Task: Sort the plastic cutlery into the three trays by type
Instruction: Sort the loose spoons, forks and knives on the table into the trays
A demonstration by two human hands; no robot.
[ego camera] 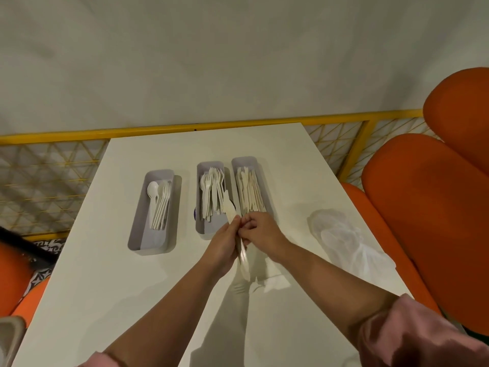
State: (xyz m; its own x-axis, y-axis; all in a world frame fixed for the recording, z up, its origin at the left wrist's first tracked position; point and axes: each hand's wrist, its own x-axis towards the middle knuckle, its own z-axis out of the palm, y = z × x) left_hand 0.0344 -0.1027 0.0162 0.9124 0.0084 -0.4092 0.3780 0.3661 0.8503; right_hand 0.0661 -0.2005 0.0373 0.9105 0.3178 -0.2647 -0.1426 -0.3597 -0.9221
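Gripping a cutlery bundle (243,257) in the left hand (224,246), pinching at it with the right hand (262,229), both touching. Next, probably: freeing the knife (229,207) for the right tray (245,158).

left hand (225,246) holds a bunch of white cutlery (229,211) | right hand (260,230) pinches it from the right | spoon tray (154,241) left, fork tray (207,228) middle, knife tray (244,163) right | clear bag (344,234) lies on the white surface (105,274)

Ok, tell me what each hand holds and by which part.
The left hand grips a bundle of plastic cutlery round its middle, a knife sticking out above. The right hand pinches the same bundle; which piece cannot be told.
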